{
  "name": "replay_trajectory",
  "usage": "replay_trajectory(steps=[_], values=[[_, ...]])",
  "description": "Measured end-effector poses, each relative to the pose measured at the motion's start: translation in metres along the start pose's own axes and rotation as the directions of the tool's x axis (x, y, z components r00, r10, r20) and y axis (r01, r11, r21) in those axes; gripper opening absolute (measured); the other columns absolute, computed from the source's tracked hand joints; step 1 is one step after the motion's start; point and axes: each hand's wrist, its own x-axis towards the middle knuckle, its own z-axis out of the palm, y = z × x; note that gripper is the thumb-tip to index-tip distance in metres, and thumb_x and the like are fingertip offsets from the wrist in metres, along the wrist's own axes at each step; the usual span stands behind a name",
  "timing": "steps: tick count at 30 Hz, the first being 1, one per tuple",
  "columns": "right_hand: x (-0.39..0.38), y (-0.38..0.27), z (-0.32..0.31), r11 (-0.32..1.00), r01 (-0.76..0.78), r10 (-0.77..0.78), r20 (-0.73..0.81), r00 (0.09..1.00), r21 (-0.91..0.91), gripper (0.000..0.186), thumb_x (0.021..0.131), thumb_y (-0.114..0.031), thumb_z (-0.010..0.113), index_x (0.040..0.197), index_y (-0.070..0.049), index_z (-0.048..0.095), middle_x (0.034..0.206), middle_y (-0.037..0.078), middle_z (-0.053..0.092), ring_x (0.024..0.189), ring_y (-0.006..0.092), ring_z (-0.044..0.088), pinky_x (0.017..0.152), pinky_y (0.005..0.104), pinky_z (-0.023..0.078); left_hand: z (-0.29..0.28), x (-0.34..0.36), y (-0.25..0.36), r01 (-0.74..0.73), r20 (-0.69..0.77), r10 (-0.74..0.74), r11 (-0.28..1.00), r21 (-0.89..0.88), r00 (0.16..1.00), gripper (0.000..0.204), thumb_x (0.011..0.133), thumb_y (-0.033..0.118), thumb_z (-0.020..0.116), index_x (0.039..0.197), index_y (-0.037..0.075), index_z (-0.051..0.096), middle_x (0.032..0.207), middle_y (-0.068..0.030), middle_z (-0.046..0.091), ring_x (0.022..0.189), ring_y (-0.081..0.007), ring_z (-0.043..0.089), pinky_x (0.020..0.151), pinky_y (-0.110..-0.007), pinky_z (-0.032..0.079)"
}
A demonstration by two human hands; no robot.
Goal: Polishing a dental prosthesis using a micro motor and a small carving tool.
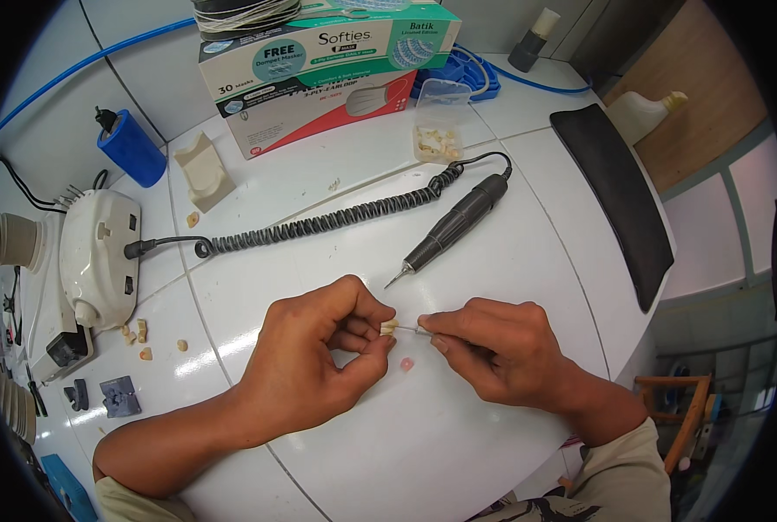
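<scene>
My left hand (319,348) pinches a small cream tooth-shaped piece (388,327) between thumb and fingertips. Facing it, my right hand (503,350) grips a thin metal hand tool (409,328), most of which the fingers hide. The tool's slender tip points left and reaches the tooth-shaped piece; whether it touches cannot be made out. Just below, on the white table, lies a small round pink piece (407,364). Beyond both hands rests a black rotary handpiece (458,222), its narrow metal bit pointing toward them.
A coiled black cord (327,219) links the handpiece to a white control unit (100,261) at left. Mask boxes (319,113) stand at the back beside a clear box (439,143) of tooth-like pieces. Loose pieces (141,331) and grey blocks (120,397) lie left; a black pad (614,209) lines the right edge.
</scene>
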Motion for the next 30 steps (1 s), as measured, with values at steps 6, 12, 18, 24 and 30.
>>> replay_trajectory(steps=[6,12,18,24,30], values=[[0.0011,-0.0014,-0.0021,1.0,-0.013,0.013,0.009,1.0,0.011,0.024,0.094,-0.001,0.08,0.117,-0.004,0.081,0.076,0.007,0.072,0.055,0.0178,0.066,0.049,0.0313,0.051,-0.0001,0.0002,0.001,0.007,0.001,-0.007,1.0,0.017,1.0,0.016,0.095,-0.005,0.077,0.11,-0.005,0.07,0.105,-0.0095,0.076,0.099,-0.0129,0.074,0.088,-0.027,0.063],[0.0011,-0.0027,-0.0023,1.0,-0.013,0.013,0.021,1.0,-0.004,0.024,0.094,0.0,0.08,0.118,-0.004,0.081,0.078,0.008,0.073,0.057,0.0176,0.068,0.05,0.0311,0.052,-0.0007,0.0003,0.001,0.009,-0.002,-0.009,1.0,0.018,1.0,0.016,0.095,-0.005,0.077,0.109,-0.005,0.07,0.104,-0.0097,0.077,0.098,-0.013,0.074,0.088,-0.027,0.063],[0.0023,-0.0022,-0.0034,1.0,-0.013,0.013,0.004,1.0,0.005,0.025,0.093,0.0,0.08,0.118,-0.004,0.081,0.077,0.008,0.073,0.057,0.0176,0.068,0.05,0.0311,0.052,-0.0003,0.0004,0.0009,-0.009,-0.001,0.01,0.999,0.033,1.0,0.016,0.095,-0.004,0.077,0.109,-0.006,0.07,0.103,-0.0102,0.077,0.098,-0.0138,0.075,0.087,-0.027,0.063],[0.0022,-0.0014,-0.0036,1.0,-0.004,0.004,0.013,1.0,0.016,0.026,0.093,0.001,0.081,0.118,-0.004,0.081,0.077,0.008,0.073,0.057,0.0177,0.068,0.05,0.0312,0.052,-0.0007,0.0004,0.0013,-0.002,0.002,0.002,1.0,0.03,1.0,0.016,0.095,-0.005,0.077,0.109,-0.006,0.07,0.103,-0.0103,0.077,0.098,-0.0141,0.076,0.087,-0.027,0.064],[0.0015,-0.0025,-0.0029,1.0,-0.004,0.004,0.03,1.0,-0.008,0.025,0.093,-0.001,0.081,0.118,-0.004,0.081,0.076,0.007,0.072,0.056,0.0174,0.067,0.05,0.0311,0.052,-0.0006,0.0005,0.0011,0.005,0.004,-0.005,1.0,0.02,1.0,0.017,0.095,-0.005,0.077,0.11,-0.005,0.07,0.103,-0.0097,0.077,0.097,-0.0132,0.075,0.087,-0.026,0.063]])
